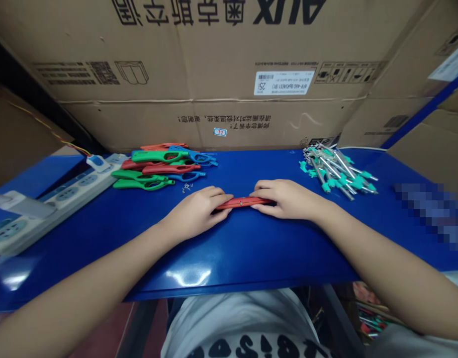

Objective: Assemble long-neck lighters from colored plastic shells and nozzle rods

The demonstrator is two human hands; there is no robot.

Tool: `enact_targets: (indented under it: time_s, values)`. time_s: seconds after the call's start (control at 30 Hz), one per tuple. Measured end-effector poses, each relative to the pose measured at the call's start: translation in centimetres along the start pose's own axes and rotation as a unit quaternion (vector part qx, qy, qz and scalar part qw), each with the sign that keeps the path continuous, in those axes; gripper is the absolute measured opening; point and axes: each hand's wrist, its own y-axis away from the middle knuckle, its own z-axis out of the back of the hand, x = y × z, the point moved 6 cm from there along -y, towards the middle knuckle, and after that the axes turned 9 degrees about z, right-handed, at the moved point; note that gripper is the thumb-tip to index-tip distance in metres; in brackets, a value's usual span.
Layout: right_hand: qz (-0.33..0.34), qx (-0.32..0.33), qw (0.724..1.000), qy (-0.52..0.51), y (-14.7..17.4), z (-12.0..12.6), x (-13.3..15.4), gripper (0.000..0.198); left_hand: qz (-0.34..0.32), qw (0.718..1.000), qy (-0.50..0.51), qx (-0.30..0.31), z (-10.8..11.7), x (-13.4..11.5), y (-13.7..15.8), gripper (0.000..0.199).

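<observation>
Red handle [241, 203]: finger-clamped by left hand [202, 209] and right hand [286, 199]; blue table [258, 248]: backed by cardboard [214, 82] at twelve o'clock.

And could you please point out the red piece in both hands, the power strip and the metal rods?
Red piece [245, 202], head view: middle of its exposed length.
Power strip [77, 187], head view: its socket face.
Metal rods [336, 169], head view: around the middle of the bunch.

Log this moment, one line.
left hand: red casing, left end | right hand: same casing, right end | table: coloured casings, metal tubes
</observation>
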Motion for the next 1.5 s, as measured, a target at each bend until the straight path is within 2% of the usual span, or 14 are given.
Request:
enact_targets:
  time_s: [0.2,0.47,0.63,0.77,0.9,1.1,1.17,1.23,1.27,1.37,1.43,1.5]
  values:
    - [0.029,-0.006,0.999,0.027,0.0,0.2,0.5,0.037,-0.01,0.998,0.056,-0.015,0.5,-0.1,-0.1,0.028]
    - [-0.009,-0.062,0.997,-0.035,0.4,1.0,-0.9,0.03,0.007,0.999,0.003,-0.039,1.4,0.5,-0.1,0.027]
    - [-0.027,-0.115,0.993,0.005,0.9,1.5,-1.5,0.026,0.04,0.998,-0.006,-0.055,1.6,0.7,-0.2,0.026]
    - [-0.011,-0.128,0.991,0.046,0.6,1.4,-0.4,0.026,0.037,0.997,-0.01,-0.067,1.4,0.2,0.1,0.037]
    - [0.018,-0.105,0.991,0.083,-0.1,0.9,0.9,0.031,0.023,0.999,-0.011,-0.033,0.8,-0.6,0.2,0.035]
    - [0.024,-0.116,0.988,0.099,-0.4,1.1,0.9,0.034,0.065,0.996,0.056,-0.018,0.9,-0.5,0.1,0.031]
    - [0.035,-0.121,0.988,0.094,-0.4,1.2,0.9,0.041,0.098,0.99,0.105,-0.009,0.8,-0.3,0.0,0.034]
    - [0.053,-0.122,0.987,0.085,-0.4,1.4,1.2,0.051,0.177,0.962,0.205,0.026,0.2,0.3,-0.1,0.043]
    - [0.067,-0.121,0.987,0.08,-0.4,1.4,1.4,0.053,0.227,0.933,0.274,0.055,-0.4,0.6,0.0,0.044]
    - [0.113,-0.129,0.982,0.072,-0.5,1.5,2.0,0.041,0.341,0.796,0.479,0.145,-2.2,0.5,0.5,0.038]
    - [0.138,-0.152,0.976,0.074,-0.4,1.6,2.4,0.033,0.367,0.712,0.568,0.192,-3.0,0.0,0.7,0.036]
    - [0.156,-0.183,0.968,0.077,-0.3,1.8,2.7,0.029,0.381,0.648,0.618,0.228,-3.4,-0.4,0.9,0.038]
